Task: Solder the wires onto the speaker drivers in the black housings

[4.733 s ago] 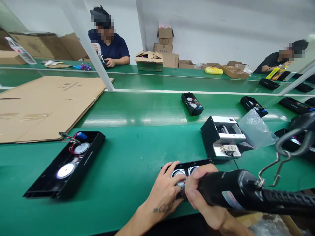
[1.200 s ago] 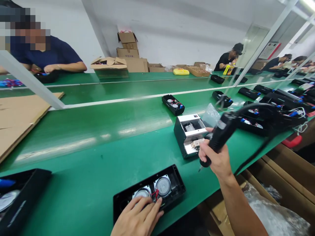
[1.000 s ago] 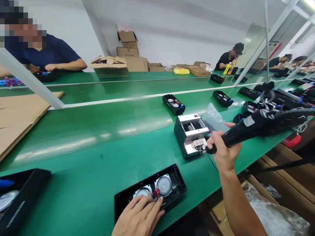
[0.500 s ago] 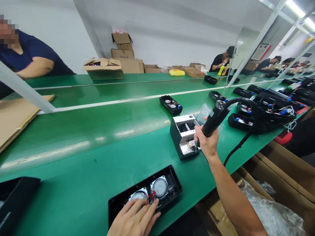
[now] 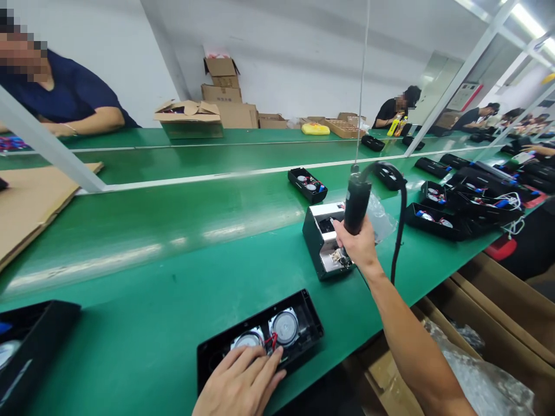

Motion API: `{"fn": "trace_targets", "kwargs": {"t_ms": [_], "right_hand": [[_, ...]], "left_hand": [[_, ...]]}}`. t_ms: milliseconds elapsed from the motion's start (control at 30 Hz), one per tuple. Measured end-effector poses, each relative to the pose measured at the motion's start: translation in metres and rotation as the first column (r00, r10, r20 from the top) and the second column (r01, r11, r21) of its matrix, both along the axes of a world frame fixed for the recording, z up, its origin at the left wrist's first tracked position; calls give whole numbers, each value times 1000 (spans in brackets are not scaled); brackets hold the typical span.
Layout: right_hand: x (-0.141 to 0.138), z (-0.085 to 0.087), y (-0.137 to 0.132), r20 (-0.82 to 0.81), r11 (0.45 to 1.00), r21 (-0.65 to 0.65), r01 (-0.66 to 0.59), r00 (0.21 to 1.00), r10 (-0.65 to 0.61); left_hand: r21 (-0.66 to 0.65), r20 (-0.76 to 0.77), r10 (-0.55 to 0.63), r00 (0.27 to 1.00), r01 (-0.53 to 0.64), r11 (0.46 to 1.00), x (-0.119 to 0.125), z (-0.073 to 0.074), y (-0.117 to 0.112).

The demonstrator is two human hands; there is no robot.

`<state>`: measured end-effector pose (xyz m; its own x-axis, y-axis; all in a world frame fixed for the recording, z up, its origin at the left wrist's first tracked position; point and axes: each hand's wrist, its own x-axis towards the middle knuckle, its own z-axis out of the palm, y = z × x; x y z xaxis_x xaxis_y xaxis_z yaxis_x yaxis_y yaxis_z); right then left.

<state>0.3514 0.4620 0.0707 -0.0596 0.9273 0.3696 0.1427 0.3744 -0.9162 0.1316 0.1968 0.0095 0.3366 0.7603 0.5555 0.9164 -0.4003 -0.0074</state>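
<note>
Near the front of the bench lies an open black speaker case [image 5: 313,315] with two round speakers [image 5: 285,327] and red wires inside. My left hand [image 5: 243,378] grips its near wall, fingers reaching over the rim and covering part of one speaker, thumb on the near side. Closed around a black electric screwdriver [image 5: 357,202], my right hand [image 5: 359,245] holds it upright with its cable at the top. The tool's lower end is behind my hand, at the front of a box-shaped screw feeder [image 5: 315,242].
Another black case [image 5: 34,352] sits at the near left, and one [image 5: 307,185] lies behind the feeder. Several cases [image 5: 437,222] are piled at right beside a clear plastic bag [image 5: 379,219]. Cardboard [image 5: 34,196] lies at left. Co-workers [image 5: 82,98] sit across the bench.
My right hand has tilted the screwdriver from leaning right to nearly upright, still at the feeder. My left hand stays on the case. The view has shifted slightly.
</note>
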Motion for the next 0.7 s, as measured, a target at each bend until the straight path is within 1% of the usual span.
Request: {"fn": "trace_targets", "kwargs": {"t_ms": [67,100,167,233,333,400,500,600,700], "right_hand": [[1,2,-2,55,995,-95,-38,998,44],[3,2,-6,55,989,-137,-52,997,60],[9,4,-18,-22,983,-169,-67,998,64],[17,6,-34,-153,986,-150,-76,987,53],[24,14,-60,-322,986,-117,-120,944,76],[24,19,-80,-413,983,-105,-149,906,93],[16,22,-110,-510,980,-57,-193,849,138],[5,18,-140,-584,968,-17,-252,788,195],[-6,9,-163,-651,954,-20,-299,728,214]], "left_hand": [[9,-1,10,1000,-10,1000,0,-2,-1],[11,2,13,1000,-13,1000,0,-3,-1],[16,31,18,999,-18,1000,1,-5,-1],[4,79,19,997,-19,1000,2,-7,-2],[-36,129,34,991,-30,999,5,-9,-4],[-56,137,38,990,-30,998,7,-12,-5],[-42,167,52,985,-45,998,9,-13,-6],[-33,204,58,977,-52,998,9,-8,-7],[-18,303,52,952,-49,999,10,6,-8]]}}
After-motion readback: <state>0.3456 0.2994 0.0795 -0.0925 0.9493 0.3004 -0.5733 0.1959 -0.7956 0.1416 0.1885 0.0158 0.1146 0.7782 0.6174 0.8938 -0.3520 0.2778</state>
